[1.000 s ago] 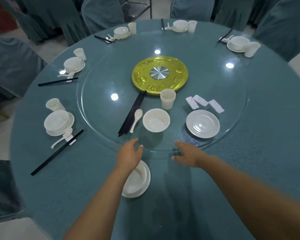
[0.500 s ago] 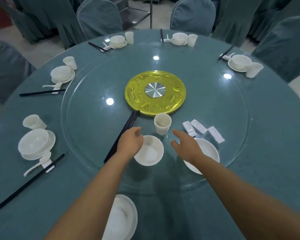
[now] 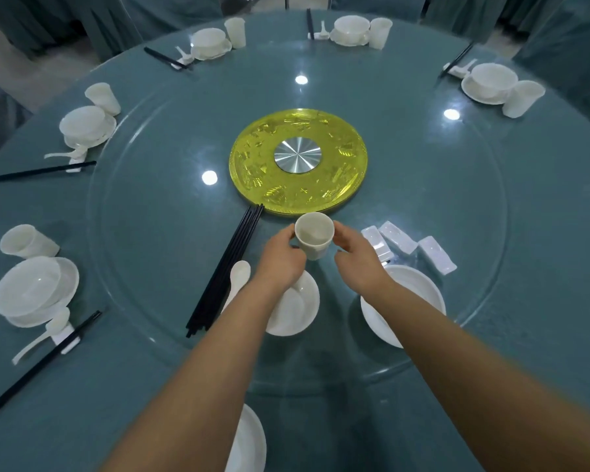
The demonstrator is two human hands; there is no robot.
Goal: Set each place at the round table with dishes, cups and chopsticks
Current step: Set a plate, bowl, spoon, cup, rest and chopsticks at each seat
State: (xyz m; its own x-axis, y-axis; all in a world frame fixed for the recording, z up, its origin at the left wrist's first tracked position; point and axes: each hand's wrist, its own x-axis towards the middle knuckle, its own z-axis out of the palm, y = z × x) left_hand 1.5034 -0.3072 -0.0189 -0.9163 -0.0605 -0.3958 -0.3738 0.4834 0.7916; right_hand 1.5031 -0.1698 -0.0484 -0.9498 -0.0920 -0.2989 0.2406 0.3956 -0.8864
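A white cup (image 3: 314, 239) stands on the glass turntable (image 3: 457, 284) just in front of the yellow centre disc (image 3: 341, 172). My left hand (image 3: 280, 264) grips the cup's left side and my right hand (image 3: 355, 264) grips its right side. Under my left wrist sits a white bowl (image 3: 297, 308); a white spoon (image 3: 237, 277) and a bundle of black chopsticks (image 3: 225, 270) lie to its left. A white plate (image 3: 413, 294) lies under my right wrist, with three white chopstick rests (image 3: 406, 247) behind it. At the near table edge a white dish (image 3: 249, 441) is partly hidden by my left arm.
Several set places ring the teal round table (image 3: 116, 386): bowl on plate (image 3: 34, 294) with cup (image 3: 24, 241) at the left, another bowl (image 3: 84, 126) farther back, others at the far edge and right (image 3: 491, 83). Covered chairs surround the table.
Both hands have reached forward over the turntable, from beside the bowl to the cup, and now hold it from both sides. The view has tilted and moved closer.
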